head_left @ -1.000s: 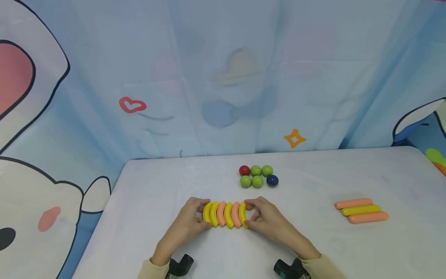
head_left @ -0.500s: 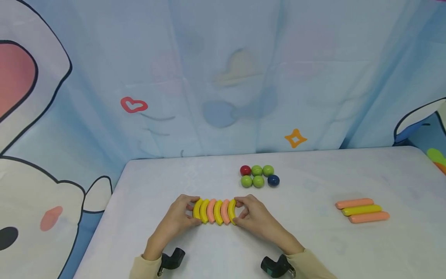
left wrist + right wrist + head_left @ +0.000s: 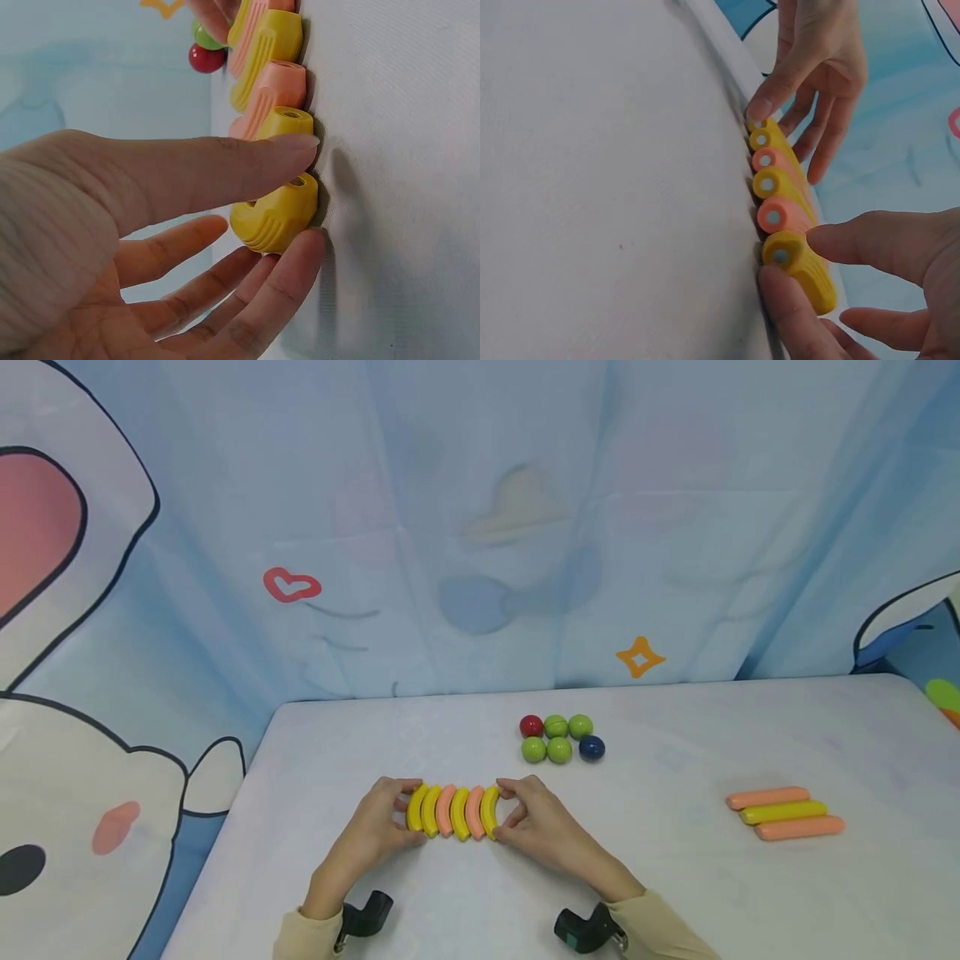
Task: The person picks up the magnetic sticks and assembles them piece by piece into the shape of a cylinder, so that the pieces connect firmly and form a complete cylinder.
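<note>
Several short curved pieces, yellow and orange, stand side by side in a row on the white table (image 3: 450, 902), like arched magnetic sticks with grey discs in their ends. My left hand (image 3: 367, 829) holds the row's left end, thumb and fingers about the outermost yellow curved piece (image 3: 415, 808). At the opposite end, my right hand (image 3: 547, 833) pinches another yellow curved piece (image 3: 807, 279) between thumb and finger. Between them are orange curved pieces (image 3: 476, 813) and more yellow ones; in the left wrist view my thumb partly covers the nearest pieces.
Behind the row sit several green balls (image 3: 559, 750), a red ball (image 3: 531, 727) and a dark blue ball (image 3: 592, 748). Two straight orange sticks (image 3: 799, 827) and a yellow stick (image 3: 783, 812) lie at the right. A patterned blue curtain (image 3: 480, 527) hangs behind the table.
Both hands have moved left along the table, and the row has slid with them, still together. The balls and the straight sticks stay in place.
</note>
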Tool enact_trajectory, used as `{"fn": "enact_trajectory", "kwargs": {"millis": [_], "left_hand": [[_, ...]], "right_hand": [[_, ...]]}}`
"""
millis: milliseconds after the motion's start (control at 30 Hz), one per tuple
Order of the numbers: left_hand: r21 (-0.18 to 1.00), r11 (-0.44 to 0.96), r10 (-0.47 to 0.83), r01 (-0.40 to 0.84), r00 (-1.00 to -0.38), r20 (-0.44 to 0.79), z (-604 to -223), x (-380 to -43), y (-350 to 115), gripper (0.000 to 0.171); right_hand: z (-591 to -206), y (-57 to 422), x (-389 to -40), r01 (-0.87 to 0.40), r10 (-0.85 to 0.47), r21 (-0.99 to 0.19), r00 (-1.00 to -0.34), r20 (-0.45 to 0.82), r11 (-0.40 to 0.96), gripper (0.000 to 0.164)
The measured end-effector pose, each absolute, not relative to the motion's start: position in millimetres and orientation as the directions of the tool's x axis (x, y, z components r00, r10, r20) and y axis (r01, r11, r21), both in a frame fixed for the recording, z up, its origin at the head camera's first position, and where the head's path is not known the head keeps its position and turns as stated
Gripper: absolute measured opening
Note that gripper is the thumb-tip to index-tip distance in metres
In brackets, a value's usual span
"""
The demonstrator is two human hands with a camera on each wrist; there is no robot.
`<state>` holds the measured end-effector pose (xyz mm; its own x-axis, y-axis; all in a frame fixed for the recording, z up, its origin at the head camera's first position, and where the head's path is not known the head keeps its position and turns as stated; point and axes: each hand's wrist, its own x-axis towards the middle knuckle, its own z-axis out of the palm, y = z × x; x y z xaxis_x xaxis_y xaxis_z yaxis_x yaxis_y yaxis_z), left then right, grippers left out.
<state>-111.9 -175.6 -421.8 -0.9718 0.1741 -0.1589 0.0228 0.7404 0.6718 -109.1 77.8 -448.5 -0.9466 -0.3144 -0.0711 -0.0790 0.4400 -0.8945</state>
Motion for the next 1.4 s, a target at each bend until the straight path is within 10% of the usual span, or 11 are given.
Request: {"fn": "enact_trajectory", "kwargs": {"millis": [333, 600, 1400], "left_hand": [[0.666, 0.746, 0.126, 0.006, -0.983, -0.133, -410.8, -106.6, -168.5, 0.094], [0.68, 0.688, 0.237, 0.254, -0.964, 0.121, -408.8, -106.8, -137.4, 0.058], [0.601, 0.754, 0.368, 0.266, -0.928, -0.05, -428.8, -96.4, -63.7, 0.044]], "right_hand": [[-431.3, 110.7, -103.4, -0.133, -0.401, -0.897, -0.915, -0.053, 0.422, 0.065], [-418.6, 151.8, -119.7, -0.393, -0.385, -0.77, -0.9, 0.207, 0.504, 0.036], [-444.4, 183.2, -154.8, -0.359, -0.224, -0.62, -0.931, 0.287, 0.697, 0.031]]}}
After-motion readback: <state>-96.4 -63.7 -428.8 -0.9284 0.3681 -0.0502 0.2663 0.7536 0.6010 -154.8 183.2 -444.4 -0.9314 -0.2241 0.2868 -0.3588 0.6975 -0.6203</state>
